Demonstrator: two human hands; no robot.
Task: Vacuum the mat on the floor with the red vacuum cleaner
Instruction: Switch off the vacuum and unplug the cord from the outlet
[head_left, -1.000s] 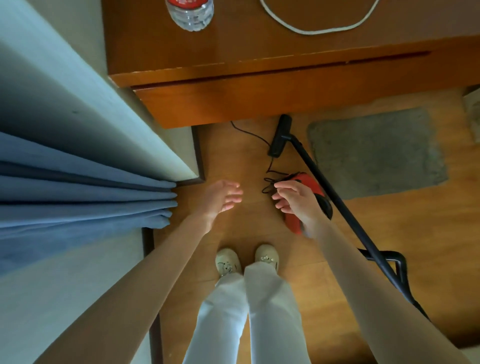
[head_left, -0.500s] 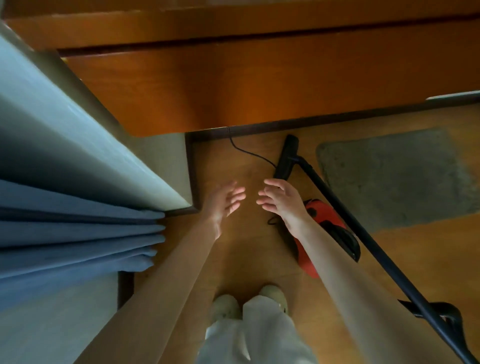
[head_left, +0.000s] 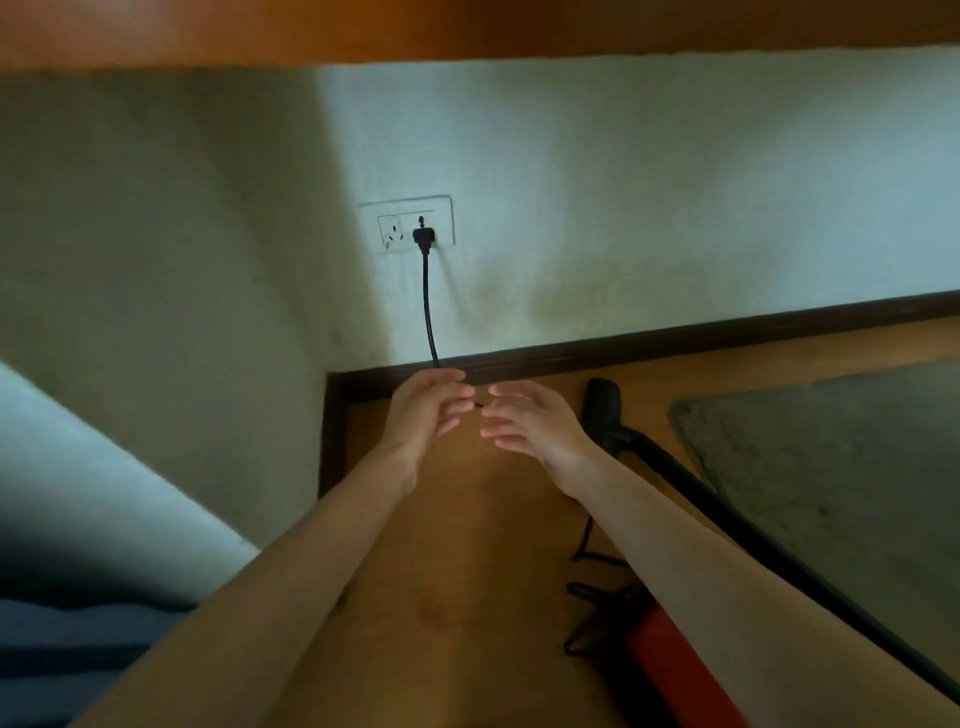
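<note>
Looking down from the head camera: both bare arms reach forward over the wooden floor (head_left: 467, 519) toward the white wall (head_left: 623, 182). Left hand (head_left: 423, 410) and right hand (head_left: 530, 421) sit close together, fingertips nearly meeting, fingers loosely extended and spread; neither is closed on anything. Black cord (head_left: 427, 306) hangs from a plug (head_left: 423, 235) seated in the right side of a wall socket (head_left: 406, 224) and drops behind the left hand's fingers; whether they touch it cannot be told. Dark baseboard (head_left: 675, 338) runs along the foot of the wall. Red vacuum cleaner (head_left: 675, 670) lies near, right of center, partly hidden by the right forearm, loose cord coiled beside it. Its black wand (head_left: 727, 519) runs far-left to the floor nozzle (head_left: 602, 410), just beside the right hand. Grey mat (head_left: 831, 467) lies on the floor at right, next to the wand. Blue fabric (head_left: 78, 639) at near left.
</note>
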